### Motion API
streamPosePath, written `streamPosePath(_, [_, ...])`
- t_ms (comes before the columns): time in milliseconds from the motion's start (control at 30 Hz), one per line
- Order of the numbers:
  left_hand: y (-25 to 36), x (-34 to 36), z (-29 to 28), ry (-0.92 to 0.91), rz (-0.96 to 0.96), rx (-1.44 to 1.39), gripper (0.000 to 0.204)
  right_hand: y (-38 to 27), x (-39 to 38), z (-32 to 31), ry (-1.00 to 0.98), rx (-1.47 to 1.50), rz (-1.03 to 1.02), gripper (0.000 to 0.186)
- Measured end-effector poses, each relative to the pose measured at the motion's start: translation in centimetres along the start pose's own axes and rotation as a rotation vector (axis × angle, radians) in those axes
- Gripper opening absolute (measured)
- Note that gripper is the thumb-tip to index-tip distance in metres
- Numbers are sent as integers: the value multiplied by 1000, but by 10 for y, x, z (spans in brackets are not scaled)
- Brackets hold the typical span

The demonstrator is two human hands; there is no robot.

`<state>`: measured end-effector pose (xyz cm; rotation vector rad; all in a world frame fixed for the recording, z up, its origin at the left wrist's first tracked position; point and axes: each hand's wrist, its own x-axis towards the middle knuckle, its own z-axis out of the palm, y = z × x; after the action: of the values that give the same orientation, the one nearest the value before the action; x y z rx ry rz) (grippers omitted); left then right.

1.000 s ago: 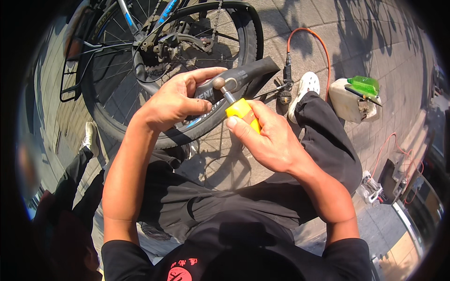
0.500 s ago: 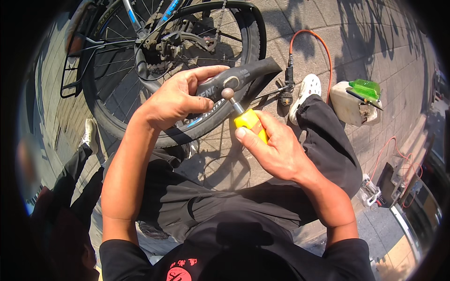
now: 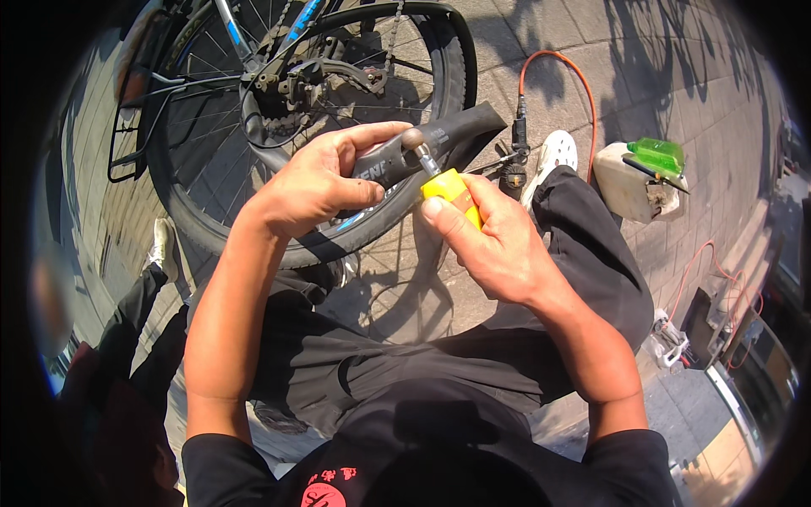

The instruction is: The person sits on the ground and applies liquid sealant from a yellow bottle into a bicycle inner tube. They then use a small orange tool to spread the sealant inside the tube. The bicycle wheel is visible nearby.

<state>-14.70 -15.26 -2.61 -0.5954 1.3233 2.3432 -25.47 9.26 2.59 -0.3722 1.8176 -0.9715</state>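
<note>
Our left fingers (image 3: 372, 133) clasp the tube (image 3: 460, 132), likely steadying the stretch right of them for the tool (image 3: 441, 189) our right fingers (image 3: 490, 196) wrap.

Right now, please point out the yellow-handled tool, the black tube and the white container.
Yellow-handled tool (image 3: 441, 184): head view, its handle.
Black tube (image 3: 460, 132): head view, its right stretch.
White container (image 3: 618, 182): head view, its side.
</note>
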Motion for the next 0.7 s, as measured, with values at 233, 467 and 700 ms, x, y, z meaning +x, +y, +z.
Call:
streamPosePath(233, [-1, -1, 0, 13, 6, -22, 88, -3, -6, 3, -57, -18, 1, 50])
streamPosePath(467, [2, 0, -1, 22, -20, -41, 92, 6, -9, 4, -70, -39, -42, 51])
streamPosePath(700, [4, 0, 0, 25, -50, -37, 91, 5, -14, 2, -98, -53, -16, 40])
